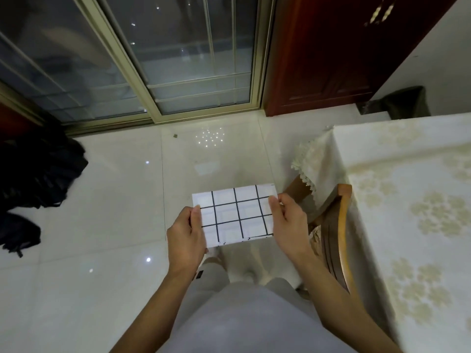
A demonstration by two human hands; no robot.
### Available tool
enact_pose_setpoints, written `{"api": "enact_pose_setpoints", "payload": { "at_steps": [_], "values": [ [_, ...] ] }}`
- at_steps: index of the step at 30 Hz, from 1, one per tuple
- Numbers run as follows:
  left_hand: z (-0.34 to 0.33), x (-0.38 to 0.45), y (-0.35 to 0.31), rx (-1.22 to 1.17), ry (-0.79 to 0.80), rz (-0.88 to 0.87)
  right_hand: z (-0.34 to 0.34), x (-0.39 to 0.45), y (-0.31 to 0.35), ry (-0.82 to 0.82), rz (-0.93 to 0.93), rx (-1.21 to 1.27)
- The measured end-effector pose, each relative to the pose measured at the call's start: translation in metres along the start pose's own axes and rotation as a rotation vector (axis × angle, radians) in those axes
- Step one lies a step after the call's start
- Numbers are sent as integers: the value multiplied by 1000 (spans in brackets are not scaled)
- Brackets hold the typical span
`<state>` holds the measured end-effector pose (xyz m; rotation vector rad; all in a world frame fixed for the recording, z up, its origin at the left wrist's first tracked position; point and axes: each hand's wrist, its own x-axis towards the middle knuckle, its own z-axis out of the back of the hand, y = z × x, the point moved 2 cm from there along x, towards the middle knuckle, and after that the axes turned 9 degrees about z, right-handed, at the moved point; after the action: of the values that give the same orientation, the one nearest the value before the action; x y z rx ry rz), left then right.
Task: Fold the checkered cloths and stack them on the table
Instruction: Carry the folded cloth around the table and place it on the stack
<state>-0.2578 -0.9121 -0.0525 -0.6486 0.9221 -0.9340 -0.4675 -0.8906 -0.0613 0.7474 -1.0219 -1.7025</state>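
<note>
Head view: I look down from standing height at my two bare hands, held out over the floor.
Cloth: I see the white checkered cloth with thin black grid lines (235, 215), folded into a flat rectangle, held up in the air in front of my body, above the glossy white tiled floor (114, 200) and well apart from the worktop.
Left grip: my left hand (186, 238) pinches the cloth's left edge, thumb on top, fingers curled beneath.
Right grip: my right hand (288, 220) pinches the right edge the same way, thumb lying on the upper face.
Worktop: the table under a cream floral tablecloth with a lace fringe (407, 200) stands to my right.
Chair: a brown wooden chair (336, 230) sits just beside the worktop, between it and my right forearm.
Background: a metal-framed sliding glass door (178, 72), a dark red wooden cabinet (331, 59), black bags (33, 174) on the floor at left.
</note>
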Motion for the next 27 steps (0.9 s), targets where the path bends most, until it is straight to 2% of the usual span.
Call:
{"api": "enact_pose_setpoints", "payload": {
  "at_steps": [6,12,17,27],
  "values": [
    [-27,105,-31,47,73,-23,-25,91,3,-13,-68,-9],
    [-34,222,-106,38,181,-67,-59,203,29,-108,-90,-87],
    [-37,306,-165,62,241,-149,-84,272,51,-209,-124,-57],
    [-111,391,-243,184,394,-221,-64,366,35,-381,-265,-53]
  ]
}}
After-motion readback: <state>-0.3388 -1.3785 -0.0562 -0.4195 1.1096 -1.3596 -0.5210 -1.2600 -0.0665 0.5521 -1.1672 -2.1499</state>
